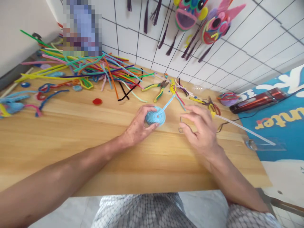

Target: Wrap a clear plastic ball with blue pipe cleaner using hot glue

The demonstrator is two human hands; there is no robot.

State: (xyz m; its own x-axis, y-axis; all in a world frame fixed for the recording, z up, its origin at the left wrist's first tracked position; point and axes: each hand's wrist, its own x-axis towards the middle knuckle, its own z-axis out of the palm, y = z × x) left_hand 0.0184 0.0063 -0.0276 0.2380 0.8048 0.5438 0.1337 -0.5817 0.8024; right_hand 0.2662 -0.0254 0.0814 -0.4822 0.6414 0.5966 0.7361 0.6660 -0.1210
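My left hand grips a light blue pipe-cleaner coil wound into a flat spiral, pressed against the wooden table. The coil's loose tail runs up and right from its middle. My right hand hovers just to the right of the coil with its fingers spread and nothing in them. A small metal ring lies on the table under its fingertips.
A heap of coloured pipe cleaners covers the back left. Green-handled pliers lie behind the coil, a red disc to the left. A glue stick, a red device and a purple coil sit right. Tasselled craft masks hang on the tiled wall.
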